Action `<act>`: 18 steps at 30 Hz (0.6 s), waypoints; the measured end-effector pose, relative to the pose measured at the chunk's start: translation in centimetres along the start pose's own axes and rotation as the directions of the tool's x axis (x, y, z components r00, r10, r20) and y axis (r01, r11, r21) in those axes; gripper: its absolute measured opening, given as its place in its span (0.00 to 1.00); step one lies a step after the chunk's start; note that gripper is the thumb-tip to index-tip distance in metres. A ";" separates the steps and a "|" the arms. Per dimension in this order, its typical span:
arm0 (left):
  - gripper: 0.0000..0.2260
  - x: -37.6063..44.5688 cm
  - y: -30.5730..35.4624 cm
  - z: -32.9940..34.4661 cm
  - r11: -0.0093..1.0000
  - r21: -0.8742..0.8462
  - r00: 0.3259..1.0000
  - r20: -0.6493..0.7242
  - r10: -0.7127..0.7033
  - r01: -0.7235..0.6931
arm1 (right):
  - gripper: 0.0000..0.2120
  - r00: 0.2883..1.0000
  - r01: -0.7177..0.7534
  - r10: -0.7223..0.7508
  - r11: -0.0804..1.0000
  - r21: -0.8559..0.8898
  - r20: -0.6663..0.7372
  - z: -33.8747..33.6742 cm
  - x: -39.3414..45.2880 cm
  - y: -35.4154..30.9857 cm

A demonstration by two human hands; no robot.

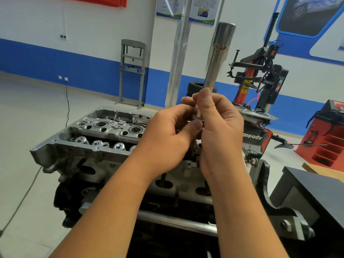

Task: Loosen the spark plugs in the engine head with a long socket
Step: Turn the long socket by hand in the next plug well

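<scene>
A long silver socket [217, 58] stands almost upright in the air above the engine head [89, 138], its wide end on top. My right hand [219, 135] grips its lower end, fingers curled round the shaft. My left hand [171, 135] pinches the same lower end from the left with thumb and fingertips. What sits at the socket's bottom is hidden between my fingers. The engine head lies below both hands, with round spark plug wells [100, 124] and valve springs [119, 146] showing on its left part. A ratchet head [139, 119] lies on the far side of the head.
A black engine stand bracket [270, 192] sits at the right, next to a dark bench top [316, 187]. Behind stand a tyre changer [260, 86], a grey press frame [133, 71], a metal post [178, 58] and a red machine [327, 136]. A cable [24, 194] trails on the floor at left.
</scene>
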State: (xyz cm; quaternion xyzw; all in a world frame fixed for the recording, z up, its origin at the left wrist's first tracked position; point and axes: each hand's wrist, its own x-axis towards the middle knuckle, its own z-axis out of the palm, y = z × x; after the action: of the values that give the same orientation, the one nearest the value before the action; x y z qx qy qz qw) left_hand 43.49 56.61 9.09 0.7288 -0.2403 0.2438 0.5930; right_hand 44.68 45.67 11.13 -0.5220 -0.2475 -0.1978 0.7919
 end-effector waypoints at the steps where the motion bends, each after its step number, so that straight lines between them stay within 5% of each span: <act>1: 0.09 0.0 -0.1 0.1 1.000 0.015 0.999 -0.039 0.010 -0.009 | 0.09 1.000 -0.003 0.003 1.000 0.008 0.009 0.0 0.0 0.0; 6: 0.09 -0.3 -0.4 0.6 0.993 0.110 0.982 -0.181 0.050 -0.031 | 0.08 1.000 0.015 -0.015 1.000 -0.006 -0.016 0.1 -0.1 0.0; 12: 0.11 0.0 0.0 0.0 0.999 -0.048 1.000 0.011 0.003 -0.002 | 0.14 1.000 0.007 -0.008 1.000 -0.030 -0.005 0.0 0.0 0.1; 18: 0.08 -0.2 -0.1 0.7 0.999 0.035 0.985 -0.169 0.031 -0.025 | 0.12 1.000 -0.003 0.004 0.999 0.035 -0.008 0.1 0.0 0.0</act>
State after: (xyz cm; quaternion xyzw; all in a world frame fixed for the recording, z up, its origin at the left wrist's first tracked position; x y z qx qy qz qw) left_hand 43.50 56.00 8.75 0.7115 -0.1951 0.3172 0.5958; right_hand 44.67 45.74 11.16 -0.5079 -0.2469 -0.1941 0.8021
